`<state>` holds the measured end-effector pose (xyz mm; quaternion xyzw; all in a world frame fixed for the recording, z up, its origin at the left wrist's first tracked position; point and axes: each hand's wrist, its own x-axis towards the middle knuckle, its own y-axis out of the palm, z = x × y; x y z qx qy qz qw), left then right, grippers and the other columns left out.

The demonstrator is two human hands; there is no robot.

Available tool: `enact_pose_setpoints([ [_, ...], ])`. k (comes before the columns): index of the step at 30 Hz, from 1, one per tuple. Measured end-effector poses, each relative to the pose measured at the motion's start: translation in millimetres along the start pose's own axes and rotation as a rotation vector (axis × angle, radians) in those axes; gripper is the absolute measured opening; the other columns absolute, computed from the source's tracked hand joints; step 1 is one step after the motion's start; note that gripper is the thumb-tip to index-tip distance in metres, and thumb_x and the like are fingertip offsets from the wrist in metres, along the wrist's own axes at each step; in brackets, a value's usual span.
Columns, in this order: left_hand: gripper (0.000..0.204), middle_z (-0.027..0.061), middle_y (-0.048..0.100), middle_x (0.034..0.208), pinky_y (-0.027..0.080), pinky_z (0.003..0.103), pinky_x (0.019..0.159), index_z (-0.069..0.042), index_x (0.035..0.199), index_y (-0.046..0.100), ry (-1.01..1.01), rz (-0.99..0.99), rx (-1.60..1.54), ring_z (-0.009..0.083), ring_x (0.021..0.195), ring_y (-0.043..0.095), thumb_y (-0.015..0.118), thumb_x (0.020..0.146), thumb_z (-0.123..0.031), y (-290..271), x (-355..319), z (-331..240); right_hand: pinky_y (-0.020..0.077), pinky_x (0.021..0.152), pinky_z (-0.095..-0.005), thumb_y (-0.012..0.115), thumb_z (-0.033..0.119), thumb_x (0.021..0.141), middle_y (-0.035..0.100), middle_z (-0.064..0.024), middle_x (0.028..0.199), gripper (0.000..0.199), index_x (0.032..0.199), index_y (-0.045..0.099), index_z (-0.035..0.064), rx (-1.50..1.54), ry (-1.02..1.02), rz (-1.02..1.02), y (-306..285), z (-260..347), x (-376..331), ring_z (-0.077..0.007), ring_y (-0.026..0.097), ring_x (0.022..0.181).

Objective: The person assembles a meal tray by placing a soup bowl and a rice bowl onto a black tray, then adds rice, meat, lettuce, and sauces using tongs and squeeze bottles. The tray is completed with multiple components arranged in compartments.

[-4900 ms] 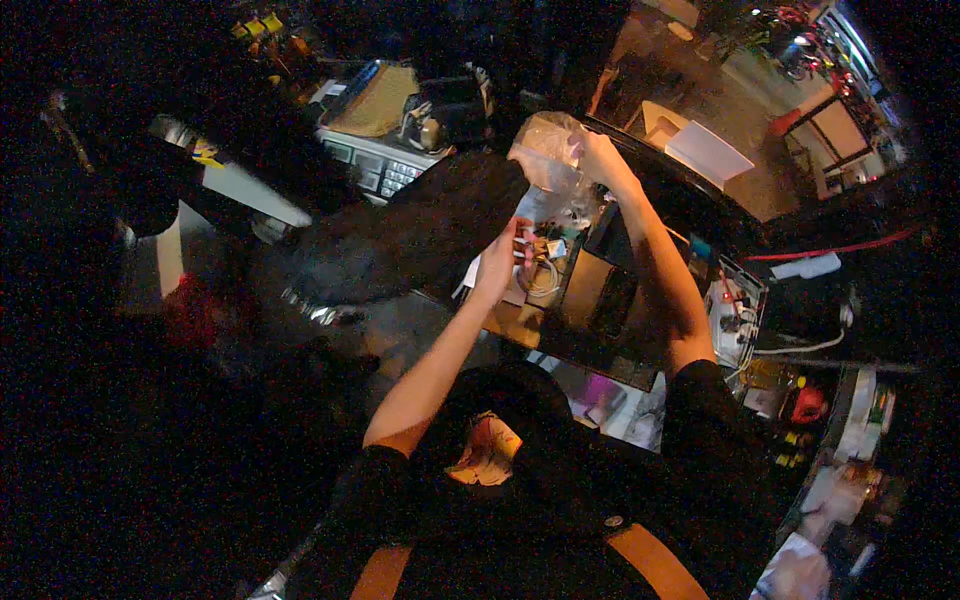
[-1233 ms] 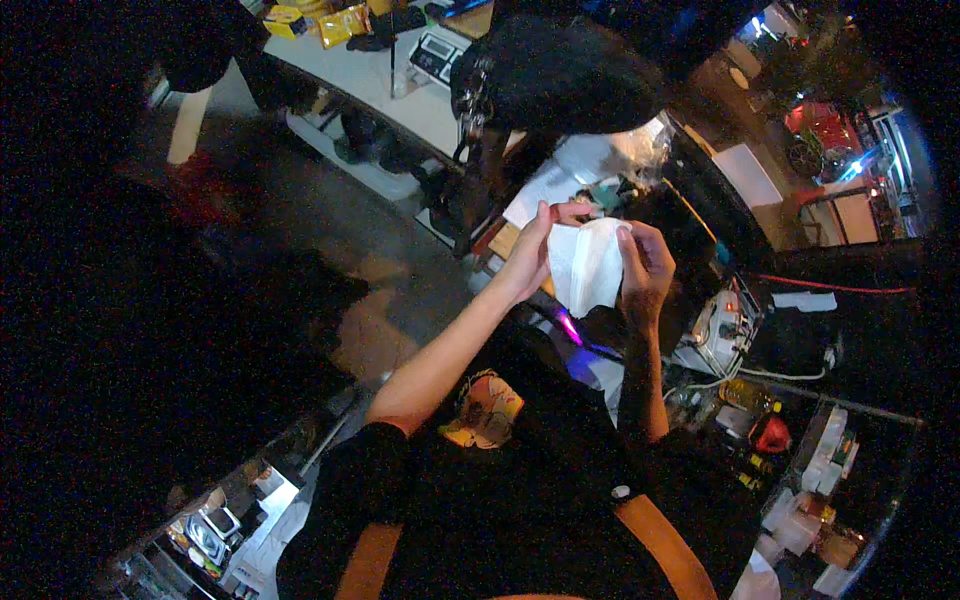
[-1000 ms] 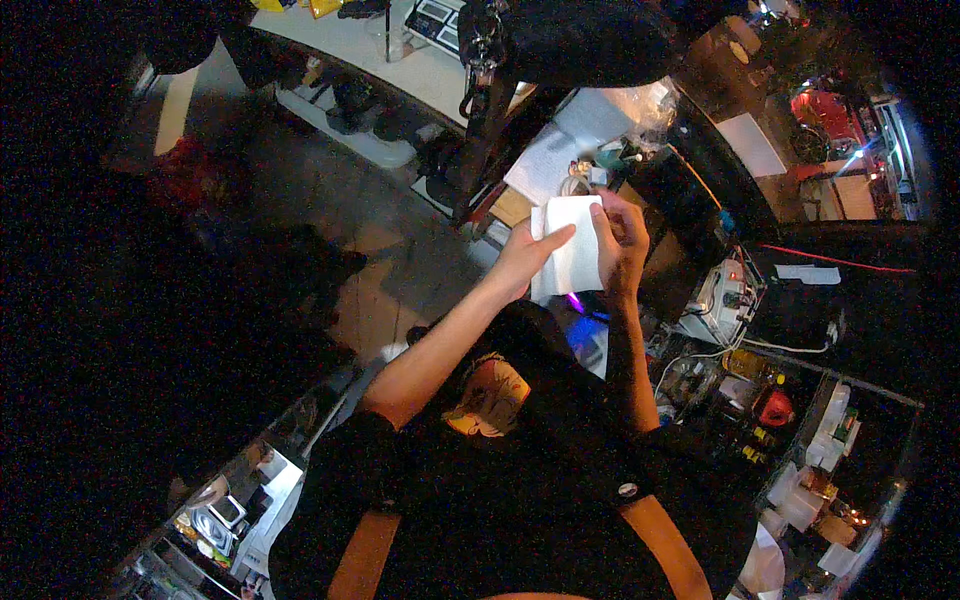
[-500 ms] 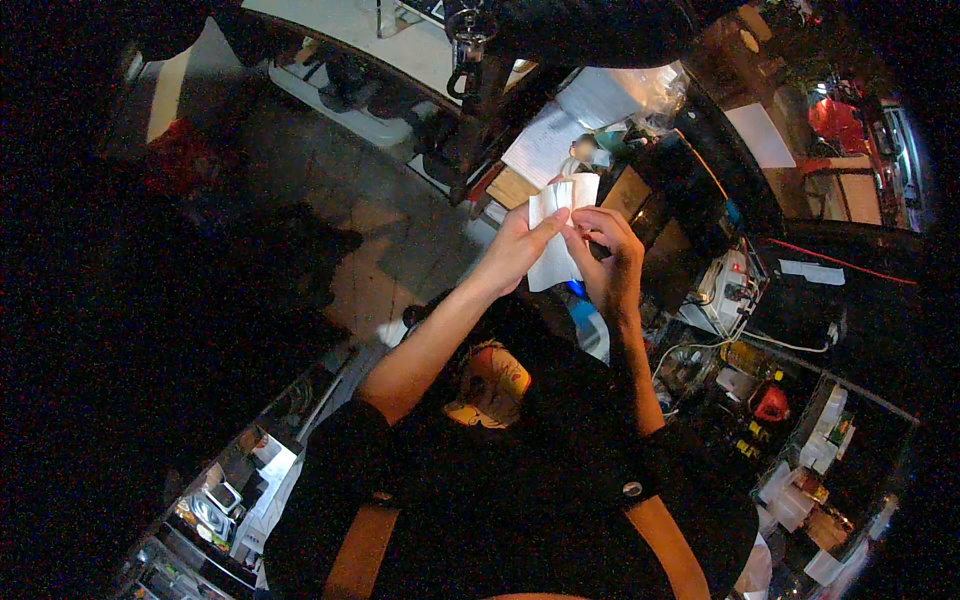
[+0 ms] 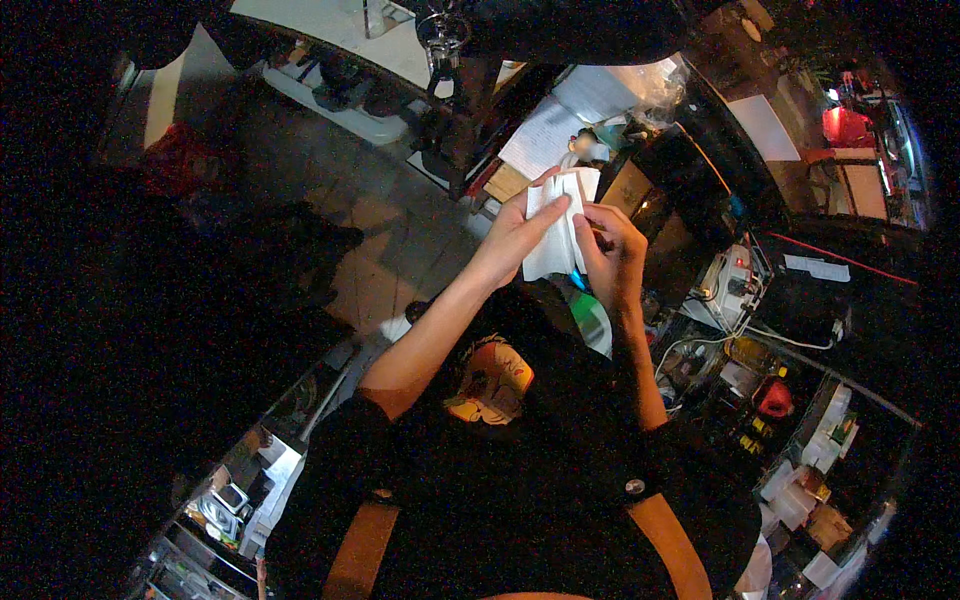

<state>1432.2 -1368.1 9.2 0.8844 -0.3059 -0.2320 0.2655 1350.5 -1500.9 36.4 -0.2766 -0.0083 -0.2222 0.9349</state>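
Observation:
A folded white paper (image 5: 546,257) is held up in front of me, with a crease running along its length and layers showing at the top edge. My left hand (image 5: 520,232) grips it from the left, the thumb lying across its face and the fingers mostly hidden behind it. At its right edge, my right hand (image 5: 614,256) pinches the paper between thumb and fingertips, the other fingers curled. Whether it is one sheet or several I cannot tell.
Beyond the hands lie a lined paper pad (image 5: 540,137) and a crumpled clear plastic bag (image 5: 655,88). To the right are a white power strip (image 5: 728,285) with cables and a glass case (image 5: 850,400) of small goods. A white counter (image 5: 330,30) stands at the far left.
The paper has turned slightly, and its fold now shows more plainly. My left thumb lies flatter across it, while my right fingers have shifted a little along the right edge.

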Motion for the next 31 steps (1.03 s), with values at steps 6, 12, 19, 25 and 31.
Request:
enact_pose_setpoints([
  [6, 0.043, 0.0111, 0.063, 0.123, 0.052, 0.034, 0.091, 0.001, 0.135, 0.05, -0.123, -0.092, -0.003, 0.0193, 0.108, 0.063, 0.058, 0.097, -0.016, -10, 7, 14, 0.0479, 0.069, -0.022, 0.067, 0.003, 0.091, 0.068, -0.0024, 0.089, 0.01, 0.1, 0.069, -0.0018, 0.092, 0.125, -0.068, -1, -17, -5, -0.0078, 0.06, 0.079],
  [12, 0.044, 0.0156, 0.065, 0.115, 0.053, 0.044, 0.094, 0.0, 0.128, 0.053, -0.277, -0.239, -0.38, 0.0296, 0.104, 0.066, 0.062, 0.091, -0.023, -36, 29, 51, 0.0471, 0.073, -0.0237, 0.067, 0.01, 0.092, 0.067, -0.0011, 0.088, 0.011, 0.097, 0.069, 0.0001, 0.321, 0.308, -0.19, -16, -46, 3, -0.0082, 0.059, 0.08],
  [19, 0.039, 0.0122, 0.067, 0.11, 0.058, 0.042, 0.085, 0.0, 0.124, 0.055, -0.242, -0.243, -0.178, 0.0249, 0.098, 0.068, 0.068, 0.089, -0.011, -13, 56, 30, 0.0467, 0.076, -0.0246, 0.06, 0.019, 0.098, 0.066, -0.0021, 0.089, 0.02, 0.098, 0.067, -0.0001, 0.224, 0.179, -0.398, -90, -67, 47, -0.0094, 0.059, 0.081],
  [25, 0.037, 0.0103, 0.066, 0.11, 0.058, 0.035, 0.083, 0.0, 0.122, 0.055, -0.144, -0.156, -0.113, 0.0201, 0.096, 0.068, 0.068, 0.088, -0.009, 44, 117, -22, 0.0535, 0.067, -0.0369, 0.06, 0.013, 0.096, 0.069, -0.0175, 0.081, 0.015, 0.097, 0.063, -0.0019, -0.25, -0.166, -0.379, -153, -44, 205, -0.0277, 0.07, 0.073],
  [31, 0.058, 0.0072, 0.064, 0.12, 0.049, 0.035, 0.097, -0.012, 0.137, 0.054, 0.162, 0.028, 0.433, 0.0195, 0.111, 0.062, 0.073, 0.083, -0.015, 67, 145, -51, 0.0563, 0.072, -0.0462, 0.06, 0.02, 0.095, 0.071, -0.0202, 0.088, 0.019, 0.106, 0.064, 0.0054, -1.031, -0.167, 0.235, -154, -18, 253, -0.0414, 0.069, 0.078],
])
